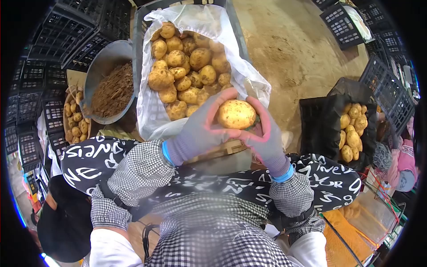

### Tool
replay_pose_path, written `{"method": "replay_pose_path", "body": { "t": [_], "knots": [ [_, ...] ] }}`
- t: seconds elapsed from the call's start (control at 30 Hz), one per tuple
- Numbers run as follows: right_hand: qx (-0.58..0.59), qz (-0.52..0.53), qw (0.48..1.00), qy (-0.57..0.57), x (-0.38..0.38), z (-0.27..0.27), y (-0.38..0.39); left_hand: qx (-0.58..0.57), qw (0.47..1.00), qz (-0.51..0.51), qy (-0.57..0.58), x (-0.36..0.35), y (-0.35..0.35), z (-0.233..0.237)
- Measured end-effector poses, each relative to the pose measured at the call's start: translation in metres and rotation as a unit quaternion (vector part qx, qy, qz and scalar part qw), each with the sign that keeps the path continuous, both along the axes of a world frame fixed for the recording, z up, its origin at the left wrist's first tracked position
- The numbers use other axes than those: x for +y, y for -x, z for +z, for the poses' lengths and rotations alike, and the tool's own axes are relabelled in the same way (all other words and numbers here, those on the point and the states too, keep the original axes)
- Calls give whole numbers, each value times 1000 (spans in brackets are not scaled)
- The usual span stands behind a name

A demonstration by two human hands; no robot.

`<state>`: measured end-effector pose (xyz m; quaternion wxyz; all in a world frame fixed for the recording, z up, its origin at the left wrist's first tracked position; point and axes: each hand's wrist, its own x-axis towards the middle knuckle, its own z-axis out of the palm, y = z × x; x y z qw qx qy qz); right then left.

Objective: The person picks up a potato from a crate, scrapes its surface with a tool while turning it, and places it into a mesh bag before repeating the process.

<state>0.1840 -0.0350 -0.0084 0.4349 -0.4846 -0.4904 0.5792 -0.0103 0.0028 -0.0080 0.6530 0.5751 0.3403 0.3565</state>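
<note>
Between my two gloved hands I hold a single potato (236, 114), pale yellow with small brown specks. My left hand (195, 129) has its fingers and thumb curved around the potato's left side. On the other side my right hand (265, 138) closes round it, fingers at the top and thumb below. Both gloves are grey with pinkish fingers and blue cuffs. Just beyond the hands, a crate lined with a white sheet (149, 113) holds many loose potatoes (175, 58), some with soil on them.
A round tub (95, 71) of brown soil (113, 91) stands left of the crate, beside a basket of potatoes (76, 120). To the right is a black-lined crate (313, 129) with potatoes (353, 129). Black plastic crates (66, 26) are stacked at left. Concrete floor (284, 49) lies ahead.
</note>
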Motion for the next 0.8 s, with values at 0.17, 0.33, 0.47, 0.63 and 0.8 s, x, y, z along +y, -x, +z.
{"method": "replay_pose_path", "body": {
  "t": [0.17,0.33,0.47,0.63,0.8],
  "knots": [
    [18,-36,999,-3,-3,-4,-8,-100,985,12,141,-3,-6,5],
    [-135,-17,986,-100,-2,1,-19,9,999,-18,50,4,2,7],
    [53,-44,997,-37,-1,4,-10,34,997,-15,-64,6,5,1],
    [66,-36,997,-29,-3,10,-13,95,991,-30,-87,3,2,3],
    [-175,29,967,-181,-3,13,-20,147,987,-22,-53,-4,-1,1]
  ]
}}
